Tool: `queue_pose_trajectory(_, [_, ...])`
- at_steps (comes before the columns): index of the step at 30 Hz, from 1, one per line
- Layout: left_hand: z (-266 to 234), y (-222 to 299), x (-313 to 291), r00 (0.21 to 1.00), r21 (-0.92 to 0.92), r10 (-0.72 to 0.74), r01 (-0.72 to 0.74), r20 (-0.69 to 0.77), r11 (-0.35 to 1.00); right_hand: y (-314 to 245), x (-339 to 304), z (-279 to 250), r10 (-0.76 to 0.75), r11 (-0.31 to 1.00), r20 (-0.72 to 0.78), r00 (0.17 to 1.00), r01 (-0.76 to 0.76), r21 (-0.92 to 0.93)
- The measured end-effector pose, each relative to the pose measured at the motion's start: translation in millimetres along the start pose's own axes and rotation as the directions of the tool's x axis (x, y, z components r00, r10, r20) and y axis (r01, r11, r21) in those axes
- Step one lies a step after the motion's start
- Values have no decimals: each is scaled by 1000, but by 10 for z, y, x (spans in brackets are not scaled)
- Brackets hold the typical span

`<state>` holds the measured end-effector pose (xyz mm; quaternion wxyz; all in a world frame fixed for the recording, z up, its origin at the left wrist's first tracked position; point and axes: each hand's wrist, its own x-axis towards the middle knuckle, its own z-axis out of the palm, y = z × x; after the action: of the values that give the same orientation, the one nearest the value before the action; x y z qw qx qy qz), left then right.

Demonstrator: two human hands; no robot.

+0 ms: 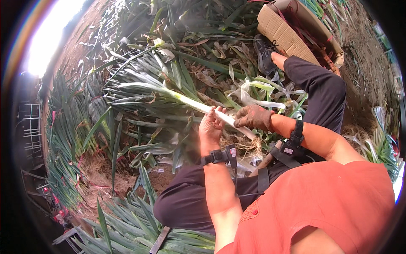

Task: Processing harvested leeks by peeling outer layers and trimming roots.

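Note:
A long green onion (pixel 192 103) lies slantwise across my lap, its white shaft towards me and its green leaves fanning out to the far left. My bare left hand (pixel 211 127) is closed round the middle of the white shaft. Nearer the root end, my right hand (pixel 253 117), in a brownish work glove, has its fingers closed on the same shaft. Stringy pale roots (pixel 253 146) hang just below that end. More green onions (pixel 135 86) lie piled beyond my left hand, their leaves overlapping those of the held one.
Peeled leaves and scraps (pixel 262 91) cover the ground beyond my hands. An open cardboard box (pixel 287 36) with reddish strips in it stands at the far right, near my shoe (pixel 265 53). Bundled green onions (pixel 67 139) line the left; others (pixel 139 228) lie beside my left leg.

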<state>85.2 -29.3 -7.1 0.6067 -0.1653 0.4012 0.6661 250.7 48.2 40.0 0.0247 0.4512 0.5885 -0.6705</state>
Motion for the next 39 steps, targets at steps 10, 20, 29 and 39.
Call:
queue_pose_trajectory(10, [-9,-24,57,998,-15,-14,15,61,1000,-200,-61,-34,90,976,203,975,-128,178])
queue_pose_trajectory(20, [66,-104,112,998,15,-15,16,-66,1000,-209,-218,-24,-314,949,-16,949,314,3])
queue_pose_trajectory(29, [8,-171,37,998,320,66,-57,-18,946,-699,-346,-818,-173,870,-172,970,69,-488])
queue_pose_trajectory(39, [146,-226,-112,988,834,153,-67,-21,548,-92,609,-103,-461,355,453,763,627,-694])
